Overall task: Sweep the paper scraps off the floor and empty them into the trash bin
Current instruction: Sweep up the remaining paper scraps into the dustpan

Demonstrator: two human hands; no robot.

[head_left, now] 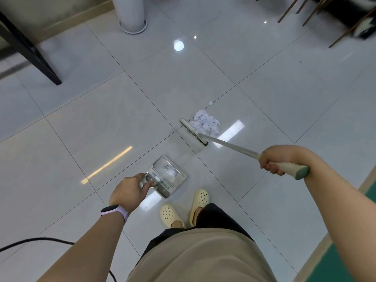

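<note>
A heap of white paper scraps [205, 122] lies on the glossy tiled floor, right behind the broom head [193, 131]. One small scrap [210, 102] sits apart, a little farther out. My right hand [274, 160] grips the broom's pale handle near its green end. My left hand [130, 191] holds the top of the handle of a metal dustpan [167, 175], which stands on the floor just ahead of my feet. The pan's mouth faces toward the broom, about one tile away from the heap.
A white cylindrical stand [132, 16] is at the far centre. A dark table leg [30, 51] slants at the far left, chair legs [317, 15] at the far right. A black cable [40, 241] trails at lower left. A green mat [345, 251] borders the right.
</note>
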